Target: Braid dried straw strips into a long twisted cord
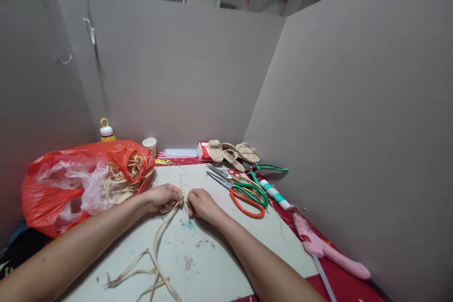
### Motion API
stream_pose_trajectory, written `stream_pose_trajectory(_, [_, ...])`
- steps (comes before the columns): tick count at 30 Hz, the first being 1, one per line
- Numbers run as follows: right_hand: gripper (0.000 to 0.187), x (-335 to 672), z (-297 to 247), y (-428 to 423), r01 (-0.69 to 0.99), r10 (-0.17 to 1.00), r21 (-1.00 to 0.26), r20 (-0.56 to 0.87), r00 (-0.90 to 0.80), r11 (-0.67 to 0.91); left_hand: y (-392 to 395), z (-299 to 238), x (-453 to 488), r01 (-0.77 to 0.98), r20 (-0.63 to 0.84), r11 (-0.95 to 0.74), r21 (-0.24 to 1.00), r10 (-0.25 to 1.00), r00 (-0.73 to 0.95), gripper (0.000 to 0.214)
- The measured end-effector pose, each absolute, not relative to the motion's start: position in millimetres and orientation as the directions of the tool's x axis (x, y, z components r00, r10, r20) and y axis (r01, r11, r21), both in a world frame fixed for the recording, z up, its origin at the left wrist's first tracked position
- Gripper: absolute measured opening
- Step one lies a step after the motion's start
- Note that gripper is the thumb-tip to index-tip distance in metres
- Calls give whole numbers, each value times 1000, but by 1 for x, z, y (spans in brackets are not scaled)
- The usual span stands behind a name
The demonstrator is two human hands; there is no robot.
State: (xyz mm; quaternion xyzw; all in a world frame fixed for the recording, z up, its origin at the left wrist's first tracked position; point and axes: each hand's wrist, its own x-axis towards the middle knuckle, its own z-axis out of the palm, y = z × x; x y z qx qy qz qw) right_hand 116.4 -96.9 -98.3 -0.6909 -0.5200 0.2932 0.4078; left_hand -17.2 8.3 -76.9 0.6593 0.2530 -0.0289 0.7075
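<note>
Long pale strips of dried plant fibre, like straw or husk, trail over the white board toward me. Their upper ends run up between my two hands. My left hand is closed in a pinch on the strips. Close beside it, fingertips almost meeting, my right hand is curled and pinches the same strips. A thin end sticks up above the fingers. The exact crossing of the strips is hidden by my fingertips.
Left stands a red plastic bag of dried strips. Behind are a paper cup and small woven slippers. Right lie orange-and-green-handled scissors, green-handled pliers, a tape-like striped roll and a pink glue gun. Grey panels enclose the table.
</note>
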Motion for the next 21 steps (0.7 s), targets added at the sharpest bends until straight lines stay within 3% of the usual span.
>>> stream_pose_trajectory(4, [25, 125, -100, -92, 390, 905, -912, 54, 421, -127, 10, -77, -18, 375, -396, 128, 918, 289, 872, 26])
stream_pose_trajectory(8, [25, 138, -100, -87, 273, 778, -961, 132, 614, -52, 12, -78, -16, 391, -413, 132, 911, 264, 872, 26])
stream_pose_trajectory(12, [24, 155, -105, -85, 119, 657, -992, 113, 745, 35, 14, -78, -13, 422, -444, 138, 896, 267, 855, 26])
stream_pose_trajectory(16, [21, 165, -113, -84, -26, 608, -995, 40, 793, 100, 15, -78, -12, 428, -454, 153, 891, 239, 858, 31])
stream_pose_trajectory(21, [19, 164, -115, -82, -119, 633, -980, 8, 774, 157, 16, -76, -12, 427, -468, 227, 875, 172, 867, 33])
